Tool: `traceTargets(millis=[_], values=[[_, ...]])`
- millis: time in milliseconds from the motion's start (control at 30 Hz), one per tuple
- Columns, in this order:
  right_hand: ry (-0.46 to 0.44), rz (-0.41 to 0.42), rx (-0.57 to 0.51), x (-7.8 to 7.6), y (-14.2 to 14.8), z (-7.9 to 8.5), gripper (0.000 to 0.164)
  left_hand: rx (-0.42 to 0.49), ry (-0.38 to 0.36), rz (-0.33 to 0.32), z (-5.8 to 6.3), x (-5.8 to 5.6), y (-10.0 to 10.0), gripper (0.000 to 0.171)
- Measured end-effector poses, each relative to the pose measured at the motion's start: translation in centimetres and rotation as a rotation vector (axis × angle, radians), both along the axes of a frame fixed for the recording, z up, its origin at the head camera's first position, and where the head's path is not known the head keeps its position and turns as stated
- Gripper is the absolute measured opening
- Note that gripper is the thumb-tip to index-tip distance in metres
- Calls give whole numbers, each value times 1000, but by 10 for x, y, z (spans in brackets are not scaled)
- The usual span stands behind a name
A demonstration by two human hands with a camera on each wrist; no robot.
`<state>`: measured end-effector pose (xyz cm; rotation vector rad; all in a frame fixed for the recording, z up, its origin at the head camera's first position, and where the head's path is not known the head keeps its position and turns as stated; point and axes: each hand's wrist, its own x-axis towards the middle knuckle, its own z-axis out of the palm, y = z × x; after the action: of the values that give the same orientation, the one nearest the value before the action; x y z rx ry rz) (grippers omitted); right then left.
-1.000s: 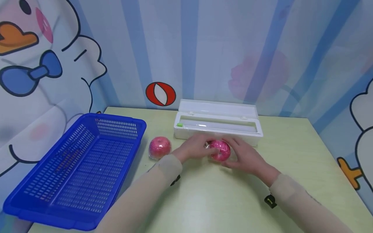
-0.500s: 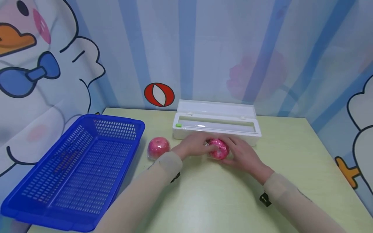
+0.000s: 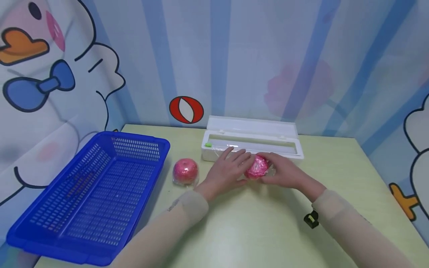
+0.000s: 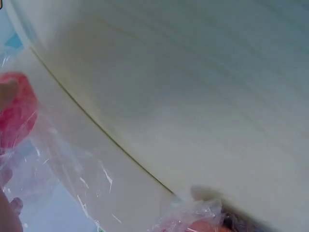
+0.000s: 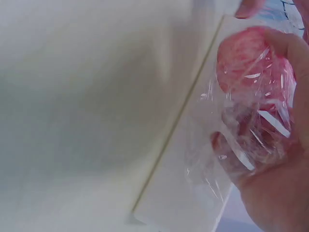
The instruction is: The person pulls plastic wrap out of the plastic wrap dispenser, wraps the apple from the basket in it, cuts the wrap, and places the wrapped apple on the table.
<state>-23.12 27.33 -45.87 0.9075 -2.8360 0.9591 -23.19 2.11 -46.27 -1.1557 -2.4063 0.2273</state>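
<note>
A red apple [image 3: 258,166] wrapped in clear cling film [image 5: 207,159] is between my hands, just in front of the white box. My right hand [image 3: 287,173] grips it from the right, its thumb and fingers around the fruit and the loose film. My left hand [image 3: 227,172] lies at the apple's left side with fingers extended and spread. Film trails beside the apple [image 4: 17,108] in the left wrist view. A second film-wrapped apple [image 3: 185,171] sits on the table to the left of my left hand.
Behind my hands stands a white cling film dispenser box [image 3: 211,155], lid raised, with a green slider [image 3: 208,144] at its left end. A blue plastic basket [image 3: 97,193] occupies the table's left side. A printed curtain [image 3: 248,56] hangs behind the table [image 3: 241,238].
My left hand has loosened its hold and its fingers have spread outward. The apple has turned, and loose film now shows at its right, in my right hand. The box stays put.
</note>
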Motion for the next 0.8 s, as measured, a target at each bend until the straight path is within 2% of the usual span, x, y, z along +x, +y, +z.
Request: traceTargets(millis=[100, 167, 333, 467, 667, 800], values=[[-65, 2, -20, -3, 2, 5, 73, -31, 122, -8, -5, 1, 1, 80], [-101, -6, -26, -4, 4, 8, 73, -26, 168, -4, -7, 2, 2, 78], [-184, -45, -25, -4, 6, 14, 76, -21, 205, 20, -12, 1, 6, 78], [-217, -67, -35, -4, 7, 13, 75, -20, 246, 39, -15, -1, 11, 77], [-218, -87, -35, -4, 8, 14, 74, -11, 300, 50, -17, -5, 17, 69], [-196, -99, -22, 1, 10, 20, 75, 3, 288, 32, -10, -9, 19, 71]])
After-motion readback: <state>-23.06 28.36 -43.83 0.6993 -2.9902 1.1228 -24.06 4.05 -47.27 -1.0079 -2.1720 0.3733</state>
